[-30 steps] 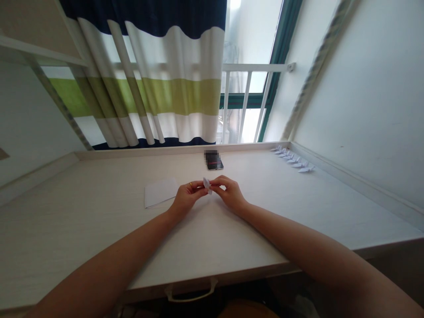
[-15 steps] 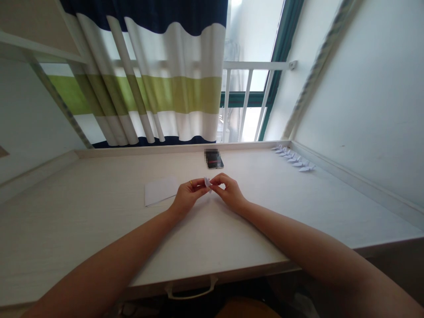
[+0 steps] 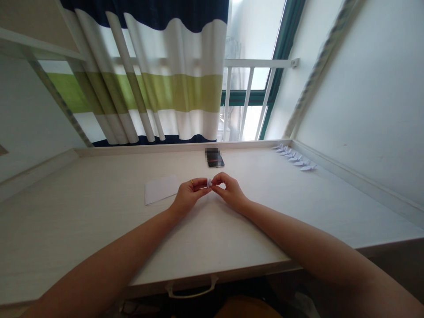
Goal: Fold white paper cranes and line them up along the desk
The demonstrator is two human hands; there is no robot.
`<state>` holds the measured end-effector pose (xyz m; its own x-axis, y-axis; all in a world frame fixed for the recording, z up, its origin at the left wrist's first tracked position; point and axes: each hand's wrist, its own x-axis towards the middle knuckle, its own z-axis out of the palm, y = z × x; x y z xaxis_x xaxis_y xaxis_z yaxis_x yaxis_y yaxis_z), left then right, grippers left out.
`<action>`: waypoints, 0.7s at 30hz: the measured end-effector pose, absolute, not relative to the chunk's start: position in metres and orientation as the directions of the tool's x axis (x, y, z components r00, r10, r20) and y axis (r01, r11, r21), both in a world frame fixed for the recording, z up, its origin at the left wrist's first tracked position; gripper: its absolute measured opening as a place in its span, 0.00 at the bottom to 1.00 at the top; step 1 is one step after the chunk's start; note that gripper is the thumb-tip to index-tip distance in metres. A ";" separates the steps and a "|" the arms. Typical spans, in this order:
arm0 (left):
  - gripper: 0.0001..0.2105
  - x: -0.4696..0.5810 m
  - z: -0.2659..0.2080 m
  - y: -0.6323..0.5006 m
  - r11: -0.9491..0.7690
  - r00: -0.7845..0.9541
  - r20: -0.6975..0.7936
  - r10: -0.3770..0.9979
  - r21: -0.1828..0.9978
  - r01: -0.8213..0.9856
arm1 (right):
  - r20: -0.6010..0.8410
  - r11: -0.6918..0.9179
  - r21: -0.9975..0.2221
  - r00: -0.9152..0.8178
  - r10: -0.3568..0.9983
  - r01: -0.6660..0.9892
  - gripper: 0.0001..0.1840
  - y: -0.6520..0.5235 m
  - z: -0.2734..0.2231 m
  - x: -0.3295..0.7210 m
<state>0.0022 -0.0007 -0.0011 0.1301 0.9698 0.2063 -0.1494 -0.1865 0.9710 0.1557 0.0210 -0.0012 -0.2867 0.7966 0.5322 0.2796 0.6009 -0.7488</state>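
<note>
Both hands [image 3: 187, 194] — nearly closed — pinch one small folded white paper [image 3: 209, 182] from either side.

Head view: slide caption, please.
Left hand and right hand pinch a small folded paper over the white desk, phone beyond.

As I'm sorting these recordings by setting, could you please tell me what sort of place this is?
Probably a room in a home, perhaps a study corner: a white desk with a drawer handle stands by a window, which a striped curtain partly covers.
</note>
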 end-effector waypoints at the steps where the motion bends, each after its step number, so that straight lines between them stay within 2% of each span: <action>1: 0.16 0.002 -0.001 -0.001 -0.189 0.129 0.209 0.969 0.971 -0.147 | 0.533 0.603 -0.747 -0.290 0.795 0.281 0.05 0.021 -0.001 0.156; 21: 0.15 0.002 -0.001 0.001 -0.223 0.130 0.245 0.961 0.961 -0.164 | 0.493 0.566 -0.796 -0.313 0.811 0.214 0.04 0.019 0.001 0.158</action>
